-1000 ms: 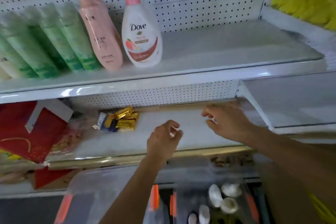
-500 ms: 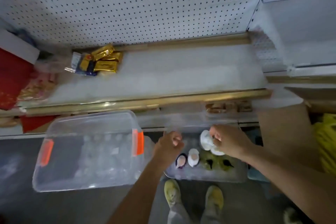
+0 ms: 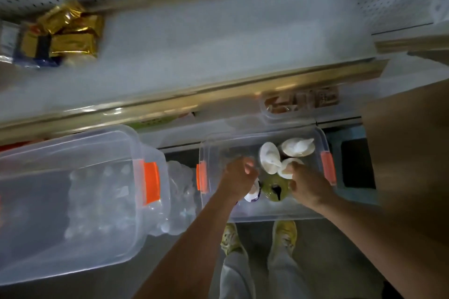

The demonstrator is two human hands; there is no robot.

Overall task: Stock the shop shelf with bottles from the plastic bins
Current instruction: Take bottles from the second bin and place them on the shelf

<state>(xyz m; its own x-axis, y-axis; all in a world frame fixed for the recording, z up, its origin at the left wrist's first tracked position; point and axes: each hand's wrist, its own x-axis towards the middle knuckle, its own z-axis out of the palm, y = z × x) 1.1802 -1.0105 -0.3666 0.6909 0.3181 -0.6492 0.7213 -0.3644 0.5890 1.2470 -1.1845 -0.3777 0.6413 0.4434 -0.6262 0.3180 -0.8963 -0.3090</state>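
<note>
A clear plastic bin point(image 3: 322, 139) with orange latches sits on the floor below the shelf point(image 3: 218, 39). Inside stand white pump bottles point(image 3: 269, 159) seen from above, a green bottle point(image 3: 273, 187) and a small white-capped one point(image 3: 252, 195). My right hand point(image 3: 307, 188) is down in the bin, its fingers closed on the top of one white pump bottle point(image 3: 288, 168). My left hand point(image 3: 239, 177) hovers curled over the bin's left half, partly covering the white-capped bottle. Whether it grips anything is hidden.
A larger clear bin point(image 3: 73, 189) with an orange latch lies at the left over a pack of water bottles point(image 3: 181, 201). Gold packets point(image 3: 73, 31) sit at the shelf's left. Brown cardboard point(image 3: 408, 153) stands at the right. My yellow shoes point(image 3: 232, 238) are under the bin.
The view has dropped from the upper shelf with stocked bottles to the floor bins. Both hands came down from the shelf into the bin and the right hand took hold of a white pump top.
</note>
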